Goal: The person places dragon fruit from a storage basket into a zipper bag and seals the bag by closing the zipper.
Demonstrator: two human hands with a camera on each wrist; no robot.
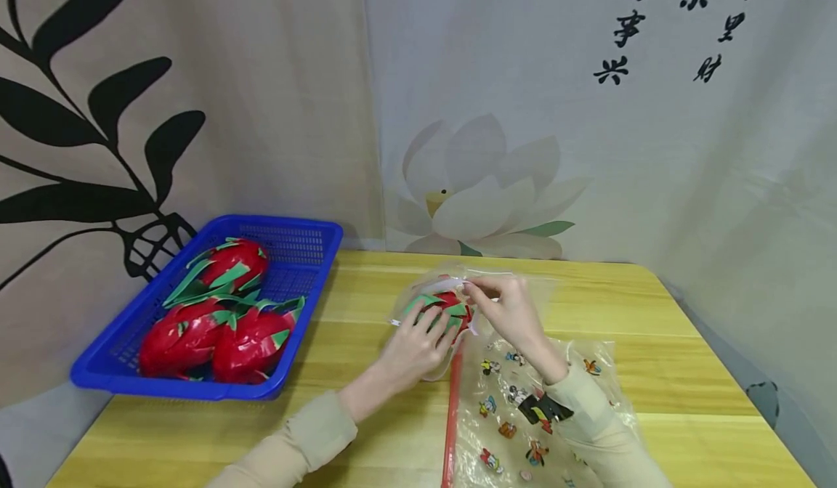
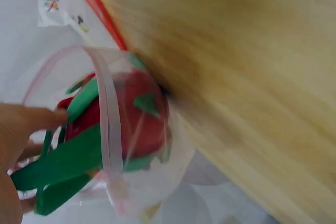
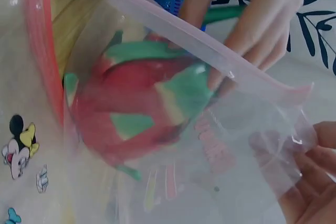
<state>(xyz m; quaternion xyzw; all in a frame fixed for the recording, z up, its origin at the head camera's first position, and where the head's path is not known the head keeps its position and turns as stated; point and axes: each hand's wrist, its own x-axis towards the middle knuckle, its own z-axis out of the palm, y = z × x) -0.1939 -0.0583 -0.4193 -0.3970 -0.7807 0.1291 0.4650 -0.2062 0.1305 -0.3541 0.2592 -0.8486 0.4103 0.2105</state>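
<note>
My left hand grips a red toy dragon fruit with green leaf tips, its fingers reaching over the bag's rim. Most of the fruit sits inside a clear zip bag, while long green leaves stick out past the whitish zip strip. At the bag's mouth, on the right side, my right hand pinches the edge of the plastic between thumb and fingers. The mouth gapes around the fruit in the right wrist view.
Left on the wooden table stands a blue basket holding several more dragon fruits. A second clear bag, with cartoon prints and a red zip edge, lies flat under my right forearm. A printed curtain hangs behind.
</note>
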